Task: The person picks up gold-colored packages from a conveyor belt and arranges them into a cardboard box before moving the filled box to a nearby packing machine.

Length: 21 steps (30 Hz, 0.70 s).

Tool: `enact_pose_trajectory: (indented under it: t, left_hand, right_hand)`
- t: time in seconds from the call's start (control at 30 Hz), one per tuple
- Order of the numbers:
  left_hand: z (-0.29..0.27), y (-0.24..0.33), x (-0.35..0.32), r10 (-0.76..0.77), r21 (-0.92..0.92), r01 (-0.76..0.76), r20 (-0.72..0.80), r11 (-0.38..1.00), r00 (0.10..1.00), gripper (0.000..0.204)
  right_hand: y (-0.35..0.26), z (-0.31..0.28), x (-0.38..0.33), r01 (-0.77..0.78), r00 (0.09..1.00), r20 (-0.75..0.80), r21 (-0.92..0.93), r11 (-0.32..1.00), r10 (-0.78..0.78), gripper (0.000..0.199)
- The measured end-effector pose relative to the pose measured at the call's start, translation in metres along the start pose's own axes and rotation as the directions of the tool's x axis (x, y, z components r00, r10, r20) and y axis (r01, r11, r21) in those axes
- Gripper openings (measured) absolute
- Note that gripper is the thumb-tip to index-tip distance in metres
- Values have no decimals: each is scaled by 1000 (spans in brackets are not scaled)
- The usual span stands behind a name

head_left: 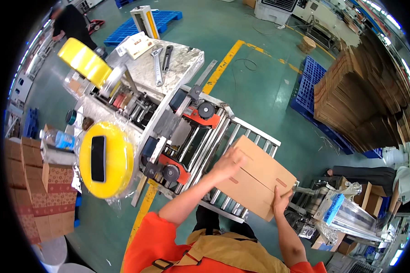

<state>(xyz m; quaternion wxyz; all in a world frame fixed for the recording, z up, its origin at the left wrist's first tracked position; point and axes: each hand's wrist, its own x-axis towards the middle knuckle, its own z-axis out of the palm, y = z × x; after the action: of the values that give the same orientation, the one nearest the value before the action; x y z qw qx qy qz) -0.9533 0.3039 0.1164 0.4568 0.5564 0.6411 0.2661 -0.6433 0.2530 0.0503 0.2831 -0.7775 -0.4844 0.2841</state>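
A closed brown cardboard box (257, 179) lies tilted across the end of a metal roller conveyor (234, 132), a seam running along its top. My right hand (281, 201) grips its near right edge, thumb on the top and the other fingers down the side. Over the box's left end is my left hand (229, 164), its fingers blurred by motion, so their hold is unclear. Left of the box, the taping machine has two red brackets with black knobs, one far (206, 110) and one near (171, 173).
A yellow tape roll (84, 61) rises above the machine; a phone (98, 158) lies on a plastic-wrapped yellow roll (118, 175). Wrenches (157, 68) rest on the worktable (182, 63). Flattened cartons (346, 91) stand on a blue pallet (307, 84). Another person (73, 22) is far left.
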Motion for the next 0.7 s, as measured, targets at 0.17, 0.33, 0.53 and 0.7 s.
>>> enact_pose_trajectory:
  t: [0.17, 0.33, 0.53, 0.7]
  left_hand:
    - [21, -1, -23, 329, 498, -247, -81, 831, 941, 73]
    - [-6, -50, -34, 253, 630, -103, -154, 770, 955, 73]
    - [-22, -78, -22, 234, 698, 60, -317, 713, 919, 73]
    - [1, -138, -48, 255, 667, 32, -329, 745, 909, 58]
  right_hand:
    - [-70, 55, 6, 49, 998, 42, -63, 997, -46, 77]
    - [-148, 136, -9, 97, 977, 201, -94, 991, -77, 76]
    - [-173, 172, -18, 38, 945, 327, -74, 997, -12, 69]
    - [-156, 157, -56, 809, 446, 664, -13, 587, -600, 31]
